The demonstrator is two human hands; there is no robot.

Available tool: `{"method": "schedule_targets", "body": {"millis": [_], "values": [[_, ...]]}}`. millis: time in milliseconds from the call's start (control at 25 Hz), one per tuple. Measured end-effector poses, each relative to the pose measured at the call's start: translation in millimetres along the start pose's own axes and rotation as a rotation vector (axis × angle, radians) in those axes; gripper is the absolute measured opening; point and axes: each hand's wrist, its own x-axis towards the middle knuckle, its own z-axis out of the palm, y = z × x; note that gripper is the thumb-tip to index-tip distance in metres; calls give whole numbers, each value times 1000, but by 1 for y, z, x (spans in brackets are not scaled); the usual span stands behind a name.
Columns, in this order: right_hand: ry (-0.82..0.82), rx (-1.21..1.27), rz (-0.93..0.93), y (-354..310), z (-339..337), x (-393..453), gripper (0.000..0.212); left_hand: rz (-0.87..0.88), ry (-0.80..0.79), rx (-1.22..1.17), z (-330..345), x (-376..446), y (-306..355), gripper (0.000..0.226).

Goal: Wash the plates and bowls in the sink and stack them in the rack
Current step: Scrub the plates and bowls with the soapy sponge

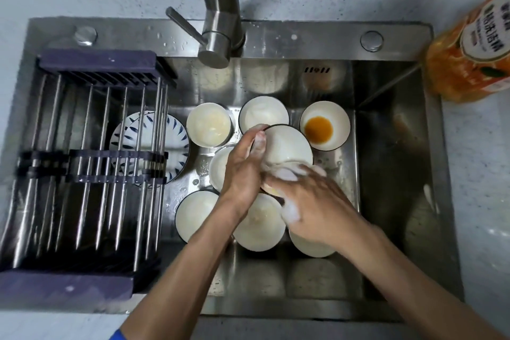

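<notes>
1. Steel sink (392, 174) fills centre frame; faucet (218, 8) top centre, spout over the back wall.
2. Rack (91, 163) spans the left part of the sink, metal rods between dark purple end bars. No dishes on the rods.
3. Blue-patterned plate (176, 132) on the sink floor, partly under the rack's right edge, centre left.
4. White bowls with dark rims clustered on the sink floor, centre frame:
 - upper left of cluster: bowl with pale residue (209, 124)
 - upper centre: bowl behind the hands (262, 112)
 - upper right: bowl with orange sauce (325, 125), sauce pooled in the bottom
 - lower left: bowl near the left forearm (193, 215)
 - lower centre: bowl under the wrists (259, 223)
 - lower right: bowl mostly hidden by the right hand (311, 246)
 - one more, partly hidden behind the left hand (218, 165)
5. Held bowl (287, 143), centre, tilted, lifted above the cluster, inside soapy.
6. Left hand (242, 168) grips the held bowl's left rim, thumb curled over the edge, foam on the thumb.
7. Right hand (311, 201), foam-covered, fingers curled round a yellowish sponge (271, 188) pressed at the bowl's lower edge. Sponge mostly hidden and blurred.
8. Orange detergent bottle (474, 44) on the counter (480, 174), upper right, just outside the sink rim.
9. Blue sleeve (117, 335) at bottom edge, left arm.
</notes>
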Motion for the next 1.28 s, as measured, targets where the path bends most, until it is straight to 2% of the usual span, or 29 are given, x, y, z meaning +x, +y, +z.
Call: {"method": "schedule_targets", "body": {"millis": [40, 80, 160, 200, 280, 320, 360, 440, 480, 520, 560, 600, 720, 760, 840, 880, 960, 1000, 1120, 1240, 1280], "values": [[7, -112, 8, -4, 4, 1, 70, -15, 6, -1, 1, 0, 1, 31], [10, -87, 63, -11, 11, 4, 74, -44, 7, -41, 2, -3, 2, 31], [83, 135, 182, -17, 24, 4, 68, -83, 29, -28, -4, -3, 2, 33], [110, 116, 176, -15, 27, 0, 65, -71, -3, 41, -9, -2, 8, 31], [132, -67, 34, -7, 30, -3, 65, -84, -138, 192, -15, 4, 16, 19], [97, -97, 59, -9, 30, -1, 61, -74, -166, 231, -13, 3, 18, 16], [104, 6, 170, -16, 30, 4, 50, -17, -141, 217, -11, -1, 16, 18], [226, 88, 279, -23, 33, 9, 30, 67, -20, 178, -7, -8, 12, 37], [255, 83, 271, -25, 35, 7, 34, 86, -38, 190, -11, -7, 13, 43], [208, 10, 171, -22, 39, 4, 46, 75, -98, 243, -16, -3, 16, 45], [176, -45, 78, -22, 38, 2, 57, 61, -166, 295, -18, 0, 19, 44], [180, -66, 69, -19, 39, 0, 60, 60, -175, 290, -17, 0, 20, 43], [273, 71, 160, -23, 29, 2, 30, 137, -7, 171, -14, -10, 17, 49], [272, 59, 105, -23, 27, 0, 31, 104, -32, 210, -15, -10, 17, 49], [186, -45, -87, -15, 25, -2, 52, 1, -206, 351, -21, 1, 21, 43], [202, -41, -66, -14, 28, -3, 55, 1, -211, 330, -21, 1, 22, 44], [291, 55, 84, -15, 33, 1, 38, 117, -47, 209, -16, -9, 17, 49], [314, 53, 102, -17, 36, 0, 32, 130, 11, 185, -16, -13, 15, 52], [221, -26, -104, -12, 33, 2, 40, 37, -82, 256, -22, -7, 12, 43], [295, 106, 79, -12, 35, 9, 34, 85, 33, 150, -20, -10, 13, 46], [281, 109, 106, -15, 39, 7, 39, 62, 9, 174, -21, -10, 15, 47]]}}
